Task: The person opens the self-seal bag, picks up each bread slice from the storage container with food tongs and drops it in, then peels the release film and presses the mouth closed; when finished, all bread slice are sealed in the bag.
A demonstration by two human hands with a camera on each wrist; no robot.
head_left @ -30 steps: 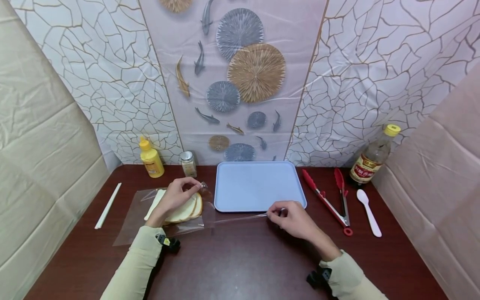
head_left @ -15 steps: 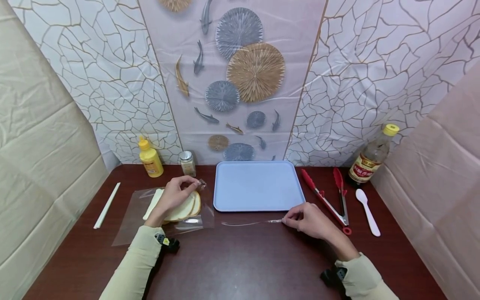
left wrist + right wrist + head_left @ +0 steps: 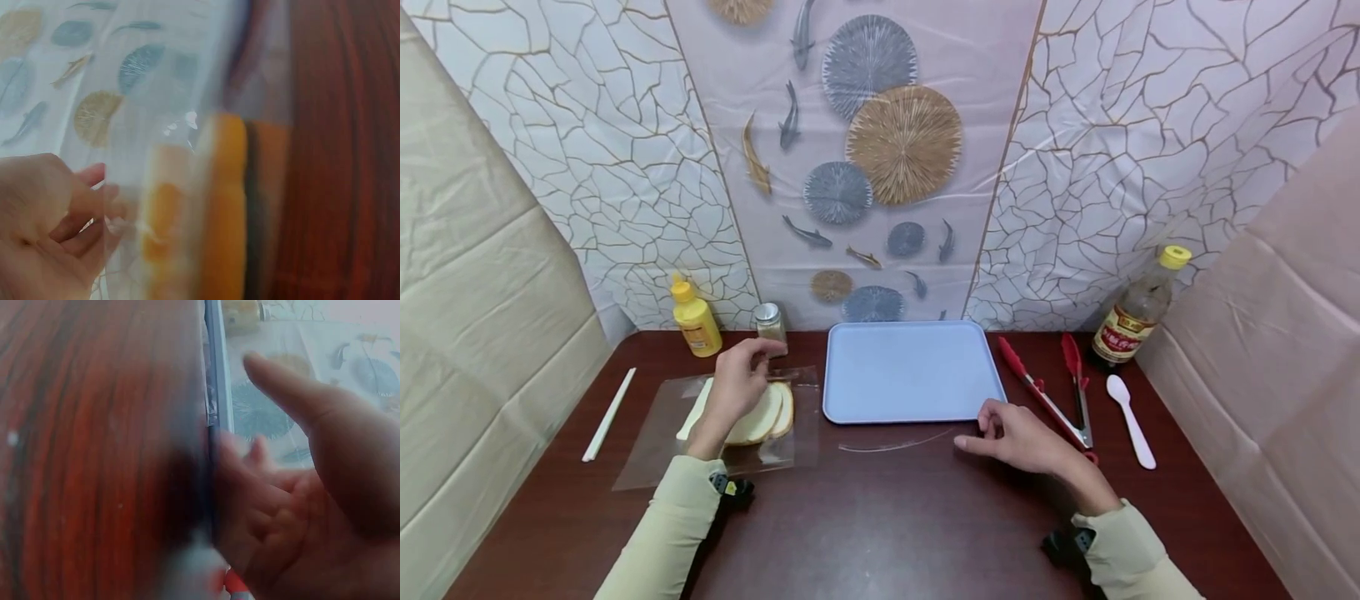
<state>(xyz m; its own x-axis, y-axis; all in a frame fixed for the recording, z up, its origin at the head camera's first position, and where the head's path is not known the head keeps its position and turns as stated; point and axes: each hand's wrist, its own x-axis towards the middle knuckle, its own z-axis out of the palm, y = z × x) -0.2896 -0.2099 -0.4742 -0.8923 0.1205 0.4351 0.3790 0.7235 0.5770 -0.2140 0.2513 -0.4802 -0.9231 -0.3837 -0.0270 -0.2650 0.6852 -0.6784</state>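
Observation:
Sliced bread (image 3: 762, 417) lies inside a clear plastic bag (image 3: 651, 454) on the left of the table. My left hand (image 3: 739, 379) is over the bag, fingers loosely bent, near the glass shaker jar (image 3: 772, 332). In the left wrist view, its fingertips overlap the clear film beside the bread's orange-brown crust (image 3: 226, 206). My right hand (image 3: 1018, 437) is just in front of the blue tray's right corner, thumb stretched out and apart from the bent fingers. A thin clear plastic strip (image 3: 887, 447) lies on the table, its right end close to that thumb.
The blue tray (image 3: 910, 375) sits at the back middle. Red-handled tongs (image 3: 1052, 408), a white spoon (image 3: 1131, 421) and a sauce bottle (image 3: 1131, 321) stand or lie to the right. Left are a yellow squeeze bottle (image 3: 696, 321) and white chopsticks (image 3: 608, 415).
The right hand pulled the strip away to the right, then let go of it on the table. The left hand released the bag's crumpled corner and moved slightly left.

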